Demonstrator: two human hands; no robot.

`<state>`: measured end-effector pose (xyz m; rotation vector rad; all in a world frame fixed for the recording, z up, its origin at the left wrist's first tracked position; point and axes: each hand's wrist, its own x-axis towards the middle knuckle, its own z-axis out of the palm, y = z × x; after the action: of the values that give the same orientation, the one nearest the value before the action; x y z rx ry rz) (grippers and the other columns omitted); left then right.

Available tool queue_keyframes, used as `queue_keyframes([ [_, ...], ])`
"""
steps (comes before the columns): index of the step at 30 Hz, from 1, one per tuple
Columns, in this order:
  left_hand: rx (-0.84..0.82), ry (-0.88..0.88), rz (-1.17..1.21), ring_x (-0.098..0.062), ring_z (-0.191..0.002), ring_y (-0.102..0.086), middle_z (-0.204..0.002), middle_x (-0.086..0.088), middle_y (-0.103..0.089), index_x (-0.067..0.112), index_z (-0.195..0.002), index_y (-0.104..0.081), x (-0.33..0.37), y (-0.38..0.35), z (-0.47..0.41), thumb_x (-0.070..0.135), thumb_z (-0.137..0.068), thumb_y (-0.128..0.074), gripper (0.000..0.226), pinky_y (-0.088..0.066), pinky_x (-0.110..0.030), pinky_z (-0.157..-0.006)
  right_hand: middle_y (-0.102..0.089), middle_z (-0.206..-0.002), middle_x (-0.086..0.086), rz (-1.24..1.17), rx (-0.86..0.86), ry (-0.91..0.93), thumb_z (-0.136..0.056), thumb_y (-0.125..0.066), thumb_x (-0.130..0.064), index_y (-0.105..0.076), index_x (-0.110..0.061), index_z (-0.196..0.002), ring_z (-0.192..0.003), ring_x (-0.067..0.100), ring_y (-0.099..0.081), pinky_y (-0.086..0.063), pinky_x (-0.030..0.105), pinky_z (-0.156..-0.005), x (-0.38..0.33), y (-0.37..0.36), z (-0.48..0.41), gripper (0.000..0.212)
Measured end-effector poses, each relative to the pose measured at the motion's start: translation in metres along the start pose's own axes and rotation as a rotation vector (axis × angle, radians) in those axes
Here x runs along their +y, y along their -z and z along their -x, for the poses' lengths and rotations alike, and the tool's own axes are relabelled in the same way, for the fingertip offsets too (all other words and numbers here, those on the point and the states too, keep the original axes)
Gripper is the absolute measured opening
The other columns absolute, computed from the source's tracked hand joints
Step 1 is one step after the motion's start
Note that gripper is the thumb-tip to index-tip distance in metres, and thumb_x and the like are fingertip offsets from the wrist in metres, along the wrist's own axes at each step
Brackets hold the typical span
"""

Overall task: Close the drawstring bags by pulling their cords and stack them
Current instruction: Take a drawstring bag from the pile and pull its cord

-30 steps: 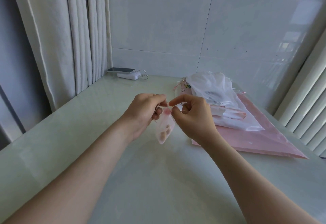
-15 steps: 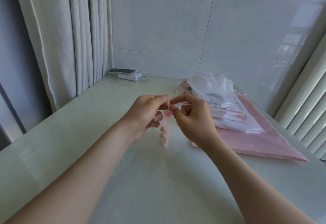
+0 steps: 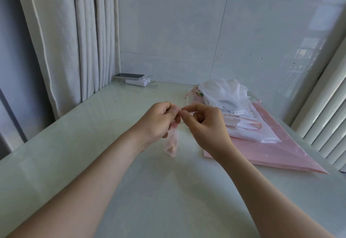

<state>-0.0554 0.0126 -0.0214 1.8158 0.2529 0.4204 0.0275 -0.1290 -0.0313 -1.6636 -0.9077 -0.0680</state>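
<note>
A small sheer pink drawstring bag [image 3: 171, 144] hangs above the table between my hands, with small pale lumps inside its bottom. My left hand [image 3: 159, 121] pinches the bag's gathered top. My right hand [image 3: 203, 123] pinches the thin cord at the same spot, fingertips touching the left hand's. The cord itself is too thin to make out. To the right lies a pile of white and pink organza bags [image 3: 228, 104].
The pile rests on a large flat pink plastic bag [image 3: 280, 155] on the pale table [image 3: 131, 181]. A phone on a white power bank [image 3: 137, 81] sits at the back left by the curtain [image 3: 74, 41]. White slats [image 3: 329, 116] stand at the right.
The small bag has turned narrower and hangs lower under my left hand. Both hands stay pinched together at its top, shifted slightly.
</note>
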Motion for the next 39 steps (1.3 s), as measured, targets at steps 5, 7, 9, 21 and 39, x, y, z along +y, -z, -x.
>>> queue_keyframes([
  [5,0.047,-0.100,-0.118,0.003,-0.056,-0.054,-0.076,0.005,-0.064,0.009,-0.091,-0.067,-0.002,-0.002,0.000,0.028,-0.110,-0.050,0.032,-0.041,-0.012,-0.053,-0.032,-0.045,-0.006,-0.065,0.006,-0.051,-0.097,-0.071,-0.018,-0.081,-0.017,-0.092,-0.046,0.012,-0.022,-0.023,0.021,-0.046,0.001,0.002,0.000,0.011],
  [7,0.048,-0.111,-0.136,0.003,-0.057,-0.055,-0.077,0.004,-0.065,0.011,-0.090,-0.066,-0.002,-0.002,-0.001,0.029,-0.109,-0.051,0.031,-0.040,-0.010,-0.052,-0.035,-0.045,-0.006,-0.083,0.002,-0.060,-0.097,-0.071,-0.017,-0.082,-0.017,-0.095,-0.045,0.011,-0.023,-0.023,0.020,-0.046,0.000,0.003,0.001,0.011],
  [9,0.050,-0.117,-0.135,0.003,-0.057,-0.055,-0.077,0.003,-0.065,0.012,-0.089,-0.065,-0.002,-0.003,-0.001,0.029,-0.109,-0.052,0.030,-0.040,-0.010,-0.052,-0.043,-0.047,0.006,-0.097,-0.002,-0.050,-0.095,-0.072,-0.017,-0.083,-0.020,-0.089,-0.048,0.016,-0.028,-0.024,0.022,-0.049,-0.002,0.004,0.000,0.012],
  [21,0.002,-0.102,-0.089,-0.008,-0.065,-0.057,-0.075,0.001,-0.064,0.000,-0.100,-0.061,-0.004,0.003,0.000,0.030,-0.107,-0.056,0.031,-0.040,-0.011,-0.053,-0.044,-0.060,0.011,-0.110,-0.085,-0.118,-0.096,-0.070,-0.018,-0.072,-0.014,-0.076,-0.060,0.024,-0.030,-0.024,0.031,-0.053,0.000,0.007,-0.001,0.021],
  [39,-0.059,-0.082,-0.162,-0.005,-0.054,-0.055,-0.079,-0.003,-0.076,0.018,-0.090,-0.082,0.000,0.011,0.004,0.024,-0.096,-0.075,0.011,-0.043,-0.023,-0.050,-0.048,-0.064,0.000,0.003,-0.048,-0.185,-0.090,-0.056,-0.014,-0.058,-0.013,-0.072,-0.056,0.012,-0.036,-0.030,0.025,-0.052,0.005,0.006,-0.005,0.019],
])
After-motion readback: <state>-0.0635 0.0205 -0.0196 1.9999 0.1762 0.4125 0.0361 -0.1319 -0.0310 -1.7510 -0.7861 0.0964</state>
